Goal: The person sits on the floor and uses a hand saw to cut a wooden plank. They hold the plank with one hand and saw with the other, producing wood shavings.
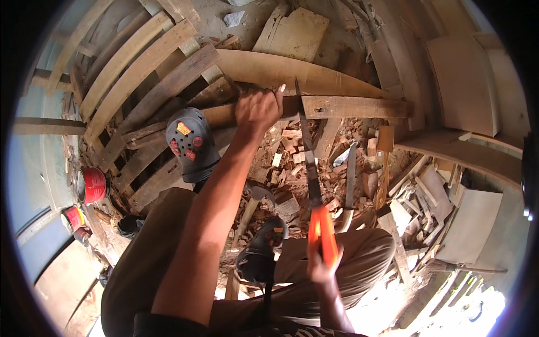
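My right hand [323, 267] is closed round the orange handle of a handsaw [310, 168]. The saw's dark blade points away from me and crosses a long wooden plank [353, 107], its tip past the far edge. Just left of the blade, my left hand [258, 108] grips the same plank from above, fingers curled over it and thumb sticking out to the right. A grey clog [191, 140] with coloured charms, on my left foot, rests on or against the plank left of that hand. Whether the blade has cut into the wood I cannot tell.
A slatted wooden pallet [140, 73] lies at the far left. Wood offcuts [297, 151] cover the ground below the plank. Another saw-like blade [351, 174] stands among them. Two red cans [92, 185] are at the left; boards [460, 84] lean at the right.
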`<state>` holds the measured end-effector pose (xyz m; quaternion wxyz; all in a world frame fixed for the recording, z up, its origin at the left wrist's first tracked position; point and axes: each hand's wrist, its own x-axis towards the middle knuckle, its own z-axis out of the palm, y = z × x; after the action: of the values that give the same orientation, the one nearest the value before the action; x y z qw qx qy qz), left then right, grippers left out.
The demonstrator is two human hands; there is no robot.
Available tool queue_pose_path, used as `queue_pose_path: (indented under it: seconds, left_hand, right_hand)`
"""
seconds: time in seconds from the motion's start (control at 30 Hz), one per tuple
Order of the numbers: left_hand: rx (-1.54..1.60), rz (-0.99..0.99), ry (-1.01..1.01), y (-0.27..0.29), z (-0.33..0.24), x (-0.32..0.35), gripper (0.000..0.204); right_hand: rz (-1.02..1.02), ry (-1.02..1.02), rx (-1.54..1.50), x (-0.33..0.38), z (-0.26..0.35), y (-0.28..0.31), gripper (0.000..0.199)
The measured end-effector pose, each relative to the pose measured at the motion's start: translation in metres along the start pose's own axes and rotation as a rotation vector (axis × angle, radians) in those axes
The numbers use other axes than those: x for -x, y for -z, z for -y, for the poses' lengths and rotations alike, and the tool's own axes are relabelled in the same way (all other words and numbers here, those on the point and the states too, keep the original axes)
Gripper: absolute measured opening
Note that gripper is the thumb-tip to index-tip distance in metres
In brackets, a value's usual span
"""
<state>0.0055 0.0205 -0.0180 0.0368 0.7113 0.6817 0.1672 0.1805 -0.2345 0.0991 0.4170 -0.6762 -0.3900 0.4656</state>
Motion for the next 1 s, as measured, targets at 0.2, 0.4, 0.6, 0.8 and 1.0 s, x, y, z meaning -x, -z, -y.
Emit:
queue_pose_path:
  seconds: [0.2, 0.4, 0.6, 0.8, 1.0]
  left_hand:
    - [0.001, 0.216, 0.054, 0.010, -0.005, -0.012, 0.056]
    - [0.010, -0.222, -0.040, -0.008, 0.005, 0.001, 0.050]
    - [-0.008, 0.091, 0.044, 0.006, 0.014, -0.002, 0.057]
    - [0.013, -0.002, -0.007, 0.003, 0.006, -0.007, 0.055]
    - [0.007, 0.056, 0.024, 0.012, -0.002, -0.011, 0.055]
  right_hand:
    - [0.014, -0.015, -0.030, -0.079, -0.028, -0.042, 0.018]
    - [0.079, -0.166, -0.136, -0.012, -0.007, -0.001, 0.029]
    - [0.115, -0.095, 0.079, -0.078, -0.018, -0.049, 0.016]
    - [0.132, -0.363, -0.099, -0.054, -0.032, -0.023, 0.038]
    - [0.057, -0.054, -0.117, -0.144, 0.000, -0.072, 0.021]
